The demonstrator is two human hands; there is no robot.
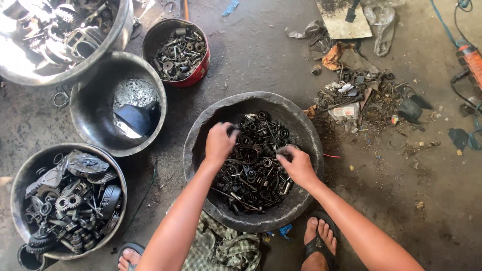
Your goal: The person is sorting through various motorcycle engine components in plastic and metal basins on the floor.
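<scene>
Bare forearms, green checked garment (221,248), black flip-flops (317,245).

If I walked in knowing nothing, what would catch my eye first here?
Both hands, the left hand and right hand, dig into a big dark basin of greasy springs and small metal parts at the centre. Around it on the left sit more bowls, one bowl of gears lower left and a red tin of bolts above.

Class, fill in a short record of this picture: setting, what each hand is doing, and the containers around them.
Setting: grimy concrete floor, seen from above
Left hand: in the dark basin, fingers on small metal parts
Right hand: in the same basin, pinching a small part
Left side: bowl of gears, metal bowl with a dark funnel, red tin of bolts
Right side: scrap litter
</scene>
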